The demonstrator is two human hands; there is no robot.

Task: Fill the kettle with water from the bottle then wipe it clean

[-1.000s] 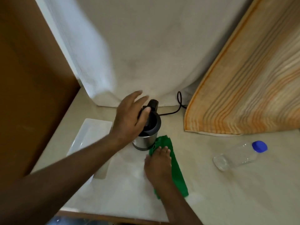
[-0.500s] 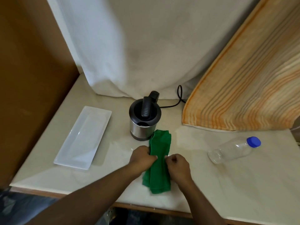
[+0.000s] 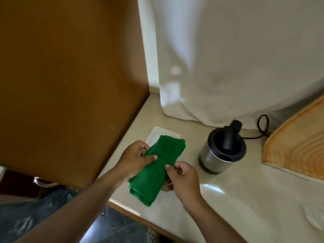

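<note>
A folded green cloth [image 3: 156,167] is lifted off the counter, held between both hands. My left hand [image 3: 135,157] grips its left edge with thumb on top; my right hand [image 3: 184,178] pinches its right edge. The steel kettle [image 3: 219,155] with a black lid and handle stands upright on the counter to the right of the cloth, untouched. A clear plastic bottle [image 3: 313,220] lies blurred at the lower right edge, only partly visible.
A white rectangular tray [image 3: 163,135] lies behind the cloth, mostly hidden. A brown cabinet side [image 3: 70,85] rises at the left. A white curtain [image 3: 228,58] hangs behind; an orange striped towel [image 3: 298,146] drapes at right. The kettle's black cord [image 3: 261,127] loops behind it.
My left hand left the kettle lid and joined my right on the green cloth; both have lifted it off the counter. The camera view has swung left.
</note>
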